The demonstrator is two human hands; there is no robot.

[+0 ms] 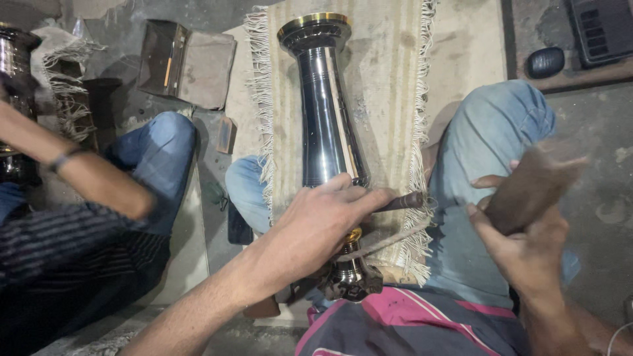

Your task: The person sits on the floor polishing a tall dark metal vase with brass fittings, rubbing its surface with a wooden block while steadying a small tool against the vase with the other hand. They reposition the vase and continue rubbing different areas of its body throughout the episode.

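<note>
Polished dark metal vase (pixel 326 115), long and fluted with a brass-coloured rim at its far end, lies lengthwise across the person's lap on a fringed beige cloth (pixel 389 79). The left hand (pixel 323 221) rests on the vase's narrow neck and is closed around a thin dark chisel-like tool (pixel 403 201), pinching it between thumb and forefinger so that its tip points to the right, over the cloth's fringe. The right hand (pixel 521 240) is clenched on the handle of a brown wooden mallet (pixel 534 184), whose head is blurred, raised just right of the tool. Below the left hand the vase's brass collar and dark base (pixel 353 277) jut toward the person's pink-striped shirt. Blue-jeaned knees flank the cloth. To the left sits another person, whose forearm (pixel 79 171) wears a wrist band. A brown box (pixel 188 62) lies on the floor beyond.
</note>
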